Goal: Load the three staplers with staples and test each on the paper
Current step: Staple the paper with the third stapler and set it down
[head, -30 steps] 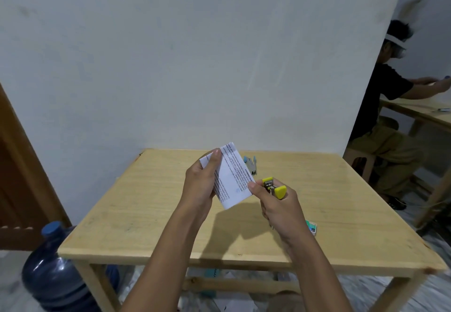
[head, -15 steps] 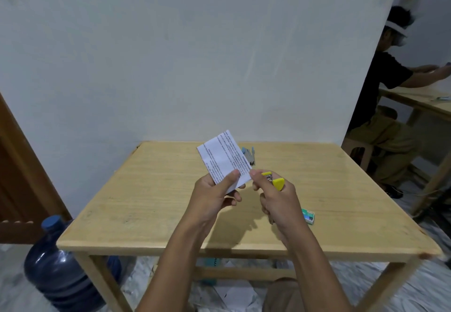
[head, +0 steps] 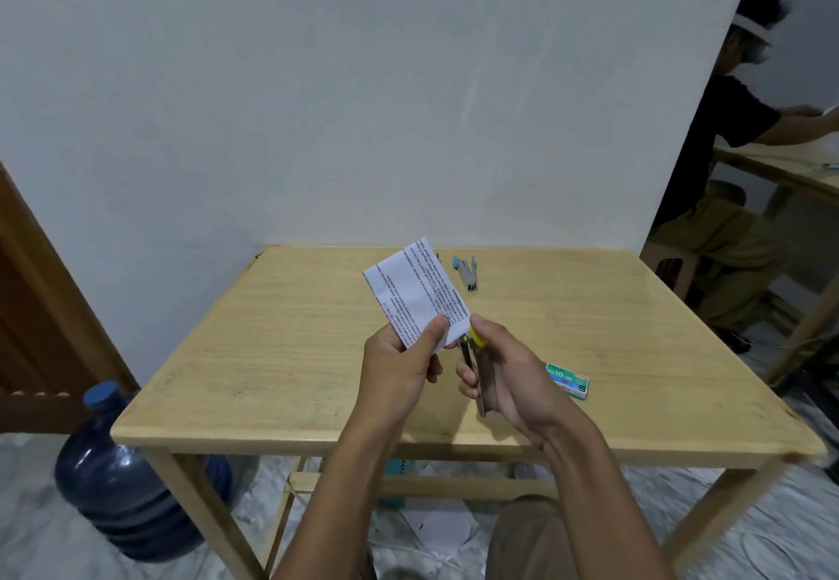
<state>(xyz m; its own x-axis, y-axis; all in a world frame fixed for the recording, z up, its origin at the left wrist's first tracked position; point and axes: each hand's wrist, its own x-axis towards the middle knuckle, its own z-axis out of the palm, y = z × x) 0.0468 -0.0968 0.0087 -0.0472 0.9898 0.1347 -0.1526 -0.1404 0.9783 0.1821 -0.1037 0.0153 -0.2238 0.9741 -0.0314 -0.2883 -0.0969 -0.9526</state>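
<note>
My left hand (head: 399, 370) pinches the lower edge of a folded printed paper (head: 415, 291), held upright above the wooden table (head: 281, 352). A yellow stapler (head: 474, 364) sits in my right hand (head: 508, 375), its yellow tip touching the paper's lower right corner. At the far side of the table lies a blue and silver stapler (head: 466, 274). Another small blue object peeks out just behind the paper's top edge, mostly hidden. A green staple box (head: 567, 379) rests on the table right of my right hand.
A white wall stands directly behind the table. A large blue water jug (head: 122, 475) is on the floor at the table's left front leg. A person in a black shirt (head: 726, 161) sits at another table on the right. Papers lie on the floor under the table.
My left hand slid from the paper's upper edge down to its lower edge. The paper now stands higher above the hands, and the yellow stapler's tip has come to its lower corner.
</note>
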